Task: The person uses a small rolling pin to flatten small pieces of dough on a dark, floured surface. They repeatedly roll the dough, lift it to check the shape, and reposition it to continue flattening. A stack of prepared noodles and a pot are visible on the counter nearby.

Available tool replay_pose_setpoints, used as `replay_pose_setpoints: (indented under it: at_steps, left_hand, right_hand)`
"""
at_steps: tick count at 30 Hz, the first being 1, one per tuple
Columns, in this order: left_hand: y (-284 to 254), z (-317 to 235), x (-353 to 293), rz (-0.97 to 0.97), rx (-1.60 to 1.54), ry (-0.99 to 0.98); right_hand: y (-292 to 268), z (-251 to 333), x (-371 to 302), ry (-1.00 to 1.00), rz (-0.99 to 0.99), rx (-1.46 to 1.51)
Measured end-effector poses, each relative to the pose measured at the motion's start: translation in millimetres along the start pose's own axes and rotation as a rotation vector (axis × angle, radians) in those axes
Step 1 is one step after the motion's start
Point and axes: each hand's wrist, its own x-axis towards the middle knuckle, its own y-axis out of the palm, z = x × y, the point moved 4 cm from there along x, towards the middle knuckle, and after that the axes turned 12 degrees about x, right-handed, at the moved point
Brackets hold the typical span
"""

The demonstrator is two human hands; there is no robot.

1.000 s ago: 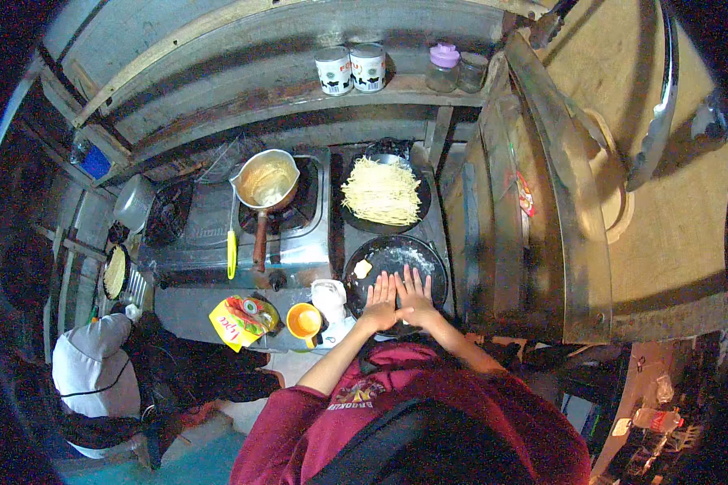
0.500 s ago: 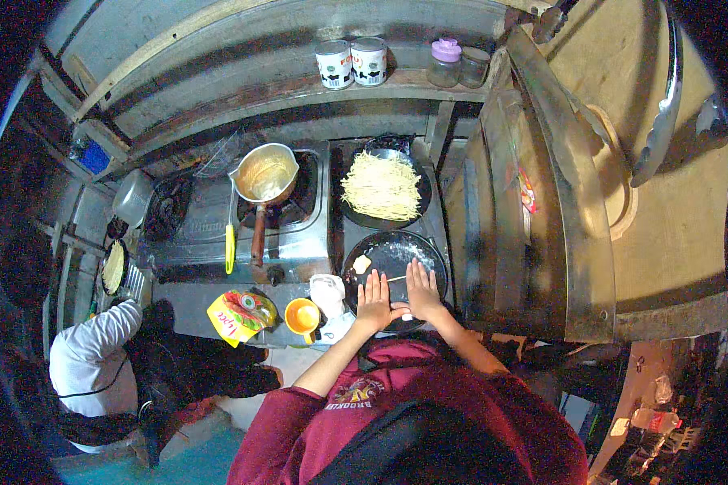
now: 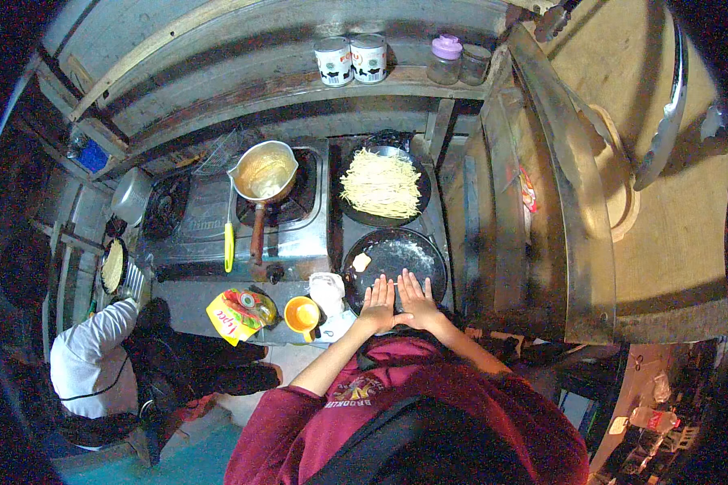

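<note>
My left hand [image 3: 378,307] and my right hand [image 3: 418,305] lie flat, side by side, over the near part of a round dark tray [image 3: 392,246]. Their fingers are stretched out and point away from me, and the thumbs meet. Whatever is under the palms is hidden. A small pale lump of dough [image 3: 361,262] rests on the tray's left side, just beyond my left fingertips, and a whitish floury smear marks the surface. Behind this tray, a second dark round pan [image 3: 370,218] bears a heap of thin pale dough strips [image 3: 380,184].
Left of the tray are a white cloth or bag [image 3: 327,293], a yellow-orange mug [image 3: 302,314] and a yellow packet [image 3: 239,315]. A saucepan [image 3: 263,171] sits on the stove [image 3: 206,234], beside a yellow-green-handled utensil [image 3: 229,246]. Another person [image 3: 93,364] in grey sits at far left. Cans [image 3: 350,60] stand on the shelf.
My hands have come closer together and slid slightly toward me, the right one shifting left. A thin pale strand that showed between them is out of sight.
</note>
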Motion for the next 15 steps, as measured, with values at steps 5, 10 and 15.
replay_pose_setpoints:
  at_steps: [5,10,15]
  left_hand:
    - [-7,12,24,-0.231,0.039,-0.036]
    - [-3,10,9,-0.193,-0.004,-0.112]
    - [4,13,7,-0.313,-0.02,-0.102]
  right_hand:
    - [12,-25,40,0.03,-0.284,-0.228]
    - [1,-15,18,0.069,-0.228,0.004]
    - [-2,-17,22,0.093,-0.233,-0.156]
